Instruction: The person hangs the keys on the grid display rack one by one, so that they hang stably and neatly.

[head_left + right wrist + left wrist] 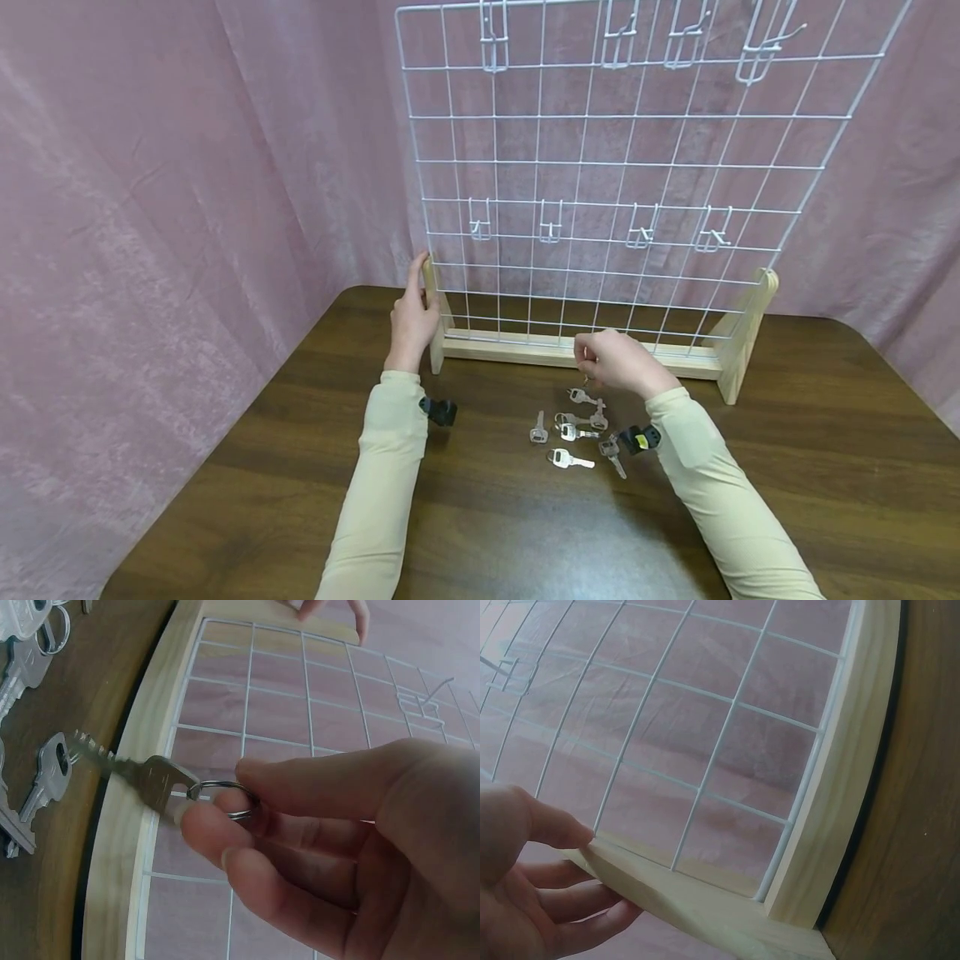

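Pinched at its ring by my right hand (617,360), a silver key (156,784) hangs from the split ring (225,796) between thumb and fingers in the right wrist view. That hand is in front of the rack's wooden base, above the loose keys. My left hand (414,321) grips the left wooden upright (634,877) of the stand, thumb on one side and fingers on the other. A white wire grid rack (558,162) stands in this wooden frame.
Several loose keys (572,458) lie on the brown wooden table (480,517) before the rack. Small white hooks (551,229) hang in a lower row on the grid, with longer hooks (619,37) near the top. A pink curtain (187,208) surrounds the table's back and left.
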`<state>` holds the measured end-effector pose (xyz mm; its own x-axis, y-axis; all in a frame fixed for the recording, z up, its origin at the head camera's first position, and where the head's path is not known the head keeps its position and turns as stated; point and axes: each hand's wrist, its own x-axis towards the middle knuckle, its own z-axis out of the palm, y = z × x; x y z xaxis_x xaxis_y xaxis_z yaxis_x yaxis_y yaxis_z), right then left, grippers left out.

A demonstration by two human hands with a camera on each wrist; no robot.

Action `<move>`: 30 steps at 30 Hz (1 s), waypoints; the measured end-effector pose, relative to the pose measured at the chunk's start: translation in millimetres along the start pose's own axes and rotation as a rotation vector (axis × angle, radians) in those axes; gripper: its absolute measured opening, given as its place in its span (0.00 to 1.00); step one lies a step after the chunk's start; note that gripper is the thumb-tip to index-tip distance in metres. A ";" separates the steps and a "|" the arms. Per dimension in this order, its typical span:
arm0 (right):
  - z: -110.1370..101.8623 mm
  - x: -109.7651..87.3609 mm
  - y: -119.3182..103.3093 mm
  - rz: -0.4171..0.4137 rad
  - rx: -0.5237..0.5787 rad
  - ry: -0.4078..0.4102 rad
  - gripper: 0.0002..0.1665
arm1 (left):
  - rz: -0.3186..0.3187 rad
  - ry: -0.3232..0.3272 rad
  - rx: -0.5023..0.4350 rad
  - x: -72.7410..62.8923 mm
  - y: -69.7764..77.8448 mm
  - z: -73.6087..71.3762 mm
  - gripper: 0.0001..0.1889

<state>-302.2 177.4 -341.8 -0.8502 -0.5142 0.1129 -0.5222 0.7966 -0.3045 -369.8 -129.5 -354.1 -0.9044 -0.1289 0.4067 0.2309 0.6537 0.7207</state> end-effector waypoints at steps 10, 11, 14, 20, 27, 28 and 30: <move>-2.3 0.7 3.7 -0.094 0.011 0.104 0.08 | -0.022 0.002 -0.013 -0.9 -0.4 0.0 0.38; -3.3 0.5 4.2 -0.096 0.015 0.115 0.09 | -0.022 0.000 -0.015 -0.9 -0.4 -0.1 0.38; -7.8 0.1 4.2 -0.094 0.019 0.155 0.11 | -0.015 0.002 -0.022 -0.4 -0.6 -0.4 0.38; -18.7 -3.7 0.9 -0.078 0.026 0.264 0.10 | 0.004 0.011 -0.030 1.3 -2.2 0.9 0.38; -26.8 -7.1 -2.2 -0.146 0.046 0.435 0.10 | -0.005 -0.007 -0.036 1.4 -0.6 -1.4 0.38; -27.4 -7.7 -2.4 -0.150 0.056 0.453 0.11 | -0.002 -0.009 -0.038 1.3 -0.1 -1.9 0.38; -28.5 -8.3 -2.3 -0.157 0.073 0.487 0.11 | 0.001 -0.013 -0.038 1.5 0.3 -2.0 0.38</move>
<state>-295.9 188.9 -315.1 -0.7037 -0.4044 0.5843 -0.6546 0.6887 -0.3117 -370.4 -131.0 -352.2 -0.9085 -0.1185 0.4007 0.2452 0.6254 0.7408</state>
